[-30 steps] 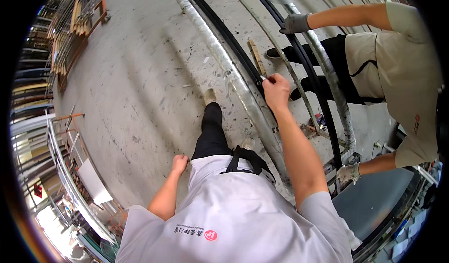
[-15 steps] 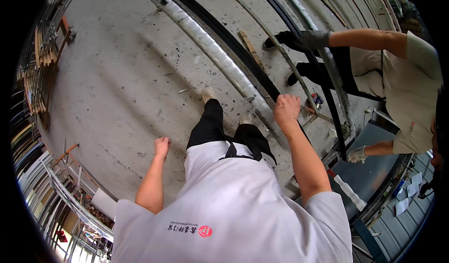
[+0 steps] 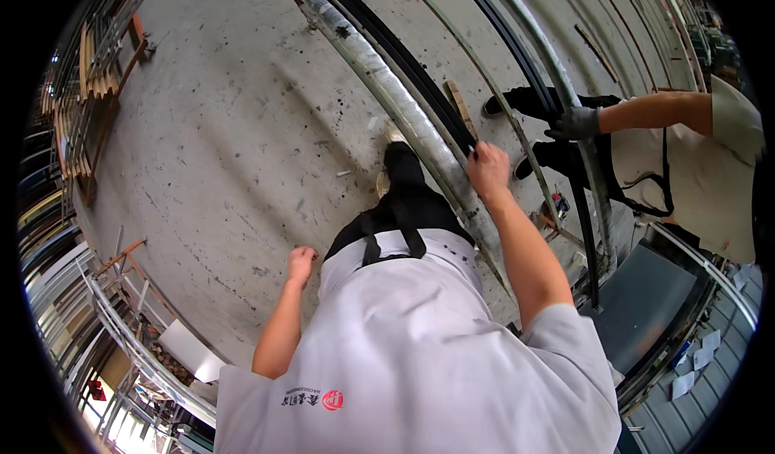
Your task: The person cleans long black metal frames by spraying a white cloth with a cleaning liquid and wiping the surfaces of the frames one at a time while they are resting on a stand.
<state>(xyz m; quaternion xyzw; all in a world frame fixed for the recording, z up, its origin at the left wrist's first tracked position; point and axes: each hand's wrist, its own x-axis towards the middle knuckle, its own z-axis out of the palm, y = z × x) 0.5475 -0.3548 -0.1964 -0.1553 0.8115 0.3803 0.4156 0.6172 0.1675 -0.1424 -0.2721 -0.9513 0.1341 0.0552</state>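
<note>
1. One silver pipe (image 3: 401,107) slants just left of our right fingers (image 3: 479,154).
2. Our black bar (image 3: 424,87) reaches those fingers; what is done or left, we cannot tell.
3. Our right hand (image 3: 490,171) curls there, its grip unclear.
4. Our left hand (image 3: 301,267) is loosely closed, seemingly empty.

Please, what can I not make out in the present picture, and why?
All in the head view:
- Palm of the left hand: hidden by its curled fingers.
- What the right hand pinches: too small, partly covered.
- Far end of the black bar: cut off by the top edge.
- Head of the co-worker: beyond the dark rim.
</note>
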